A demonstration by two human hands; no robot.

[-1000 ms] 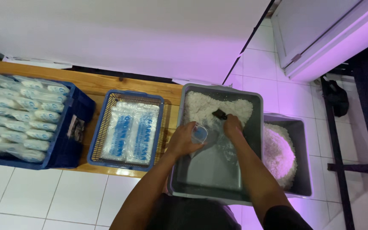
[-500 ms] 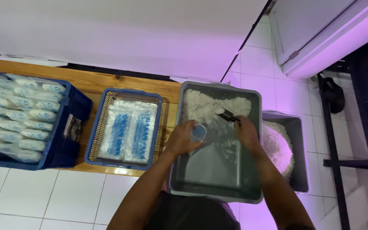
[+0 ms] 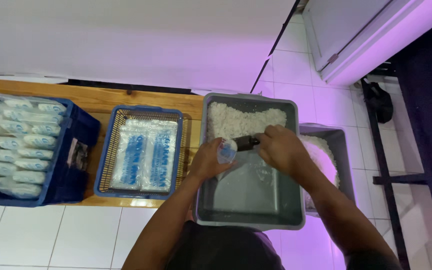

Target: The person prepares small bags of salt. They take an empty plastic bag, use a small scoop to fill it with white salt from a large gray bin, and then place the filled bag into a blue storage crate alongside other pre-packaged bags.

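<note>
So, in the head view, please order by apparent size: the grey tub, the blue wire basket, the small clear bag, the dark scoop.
1. grey tub, the largest.
2. blue wire basket, slightly smaller.
3. and 4. small clear bag in the left hand and dark scoop in the right hand: alike, both partly hidden, unranked.

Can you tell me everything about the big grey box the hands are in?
The grey tub is a deep rectangular bin that looks like plastic, with rounded corners and a thick rim. White grains like rice are heaped at its far end; the near floor is mostly bare, with scattered grains. It sits right of a blue basket, against a second grey bin. The left hand and right hand are over it.
</note>
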